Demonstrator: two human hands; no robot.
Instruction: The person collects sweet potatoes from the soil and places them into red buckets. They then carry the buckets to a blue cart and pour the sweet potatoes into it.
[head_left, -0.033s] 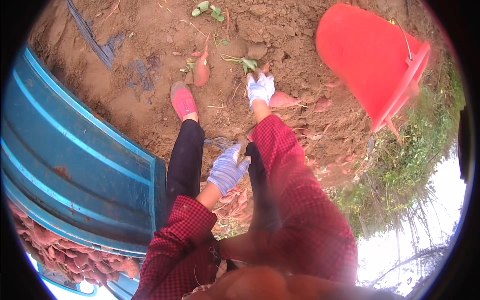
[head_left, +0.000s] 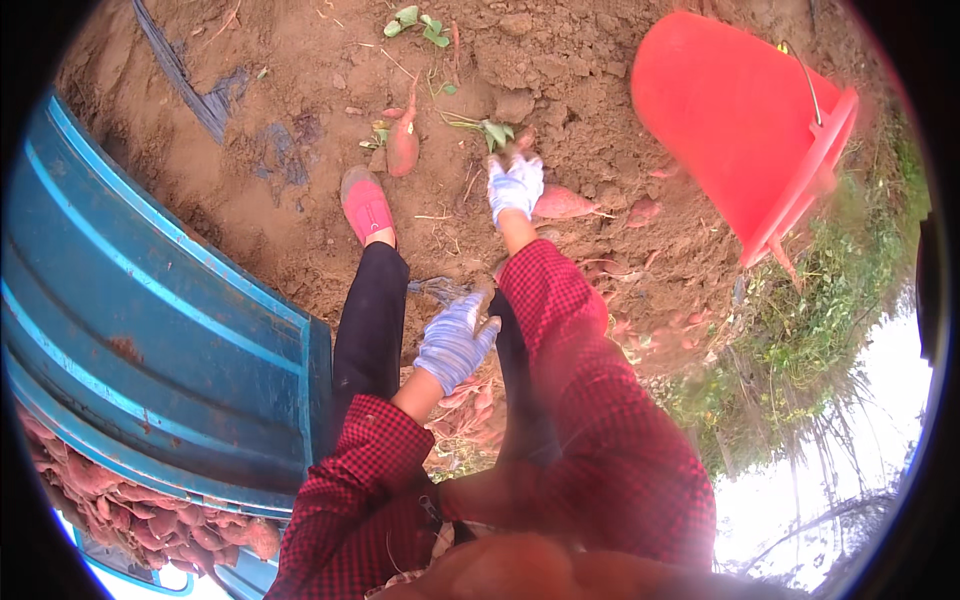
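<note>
My right hand [head_left: 516, 187], in a white-and-blue glove with soiled fingertips, reaches down to the soil with its fingers apart. Just beyond the fingertips, a reddish sweet potato [head_left: 525, 137] partly shows beside a green leafy sprig [head_left: 495, 133]; whether the fingers touch it is unclear. Close to that hand's right side lies a larger sweet potato [head_left: 563, 203]. My left hand [head_left: 452, 342], gloved alike, rests by my right knee, thumb apart from the fingers and nothing held. Ahead of my pink shoe [head_left: 368, 207] is a long-tailed sweet potato [head_left: 403, 148].
A red bucket [head_left: 735, 120] lies on its side at the far right. The blue metal side panel [head_left: 170, 310] of a vehicle stands close on my left, with piled sweet potatoes [head_left: 150, 515] behind it. More sweet potatoes [head_left: 470, 410] lie behind my legs; weeds [head_left: 800, 340] border the right.
The view shifts very slightly. My right hand sits a touch lower and further left in the picture; my left hand stays by the knee.
</note>
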